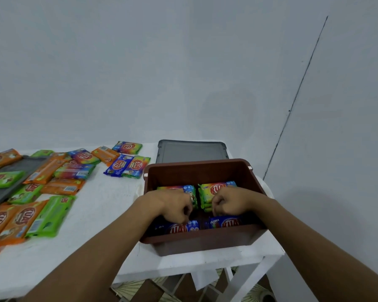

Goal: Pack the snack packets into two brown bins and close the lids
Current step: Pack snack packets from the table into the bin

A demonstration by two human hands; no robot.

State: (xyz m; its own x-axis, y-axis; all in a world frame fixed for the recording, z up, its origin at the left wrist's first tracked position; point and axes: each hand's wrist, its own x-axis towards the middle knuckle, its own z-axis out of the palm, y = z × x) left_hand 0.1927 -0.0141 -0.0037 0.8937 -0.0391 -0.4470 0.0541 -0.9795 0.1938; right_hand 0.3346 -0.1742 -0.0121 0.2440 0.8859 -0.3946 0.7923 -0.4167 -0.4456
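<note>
In the brown bin (196,171), the left hand (175,205) and right hand (229,202) curl fingers onto blue packets (227,222) by its near wall.

Open brown bin (196,171) at right, holding rainbow packets (216,188) stacked at far side, blue packets (225,222) along near wall. Scattered at left, loose packets (52,182). Behind bin, grey lid (191,151) lying flat.
</note>
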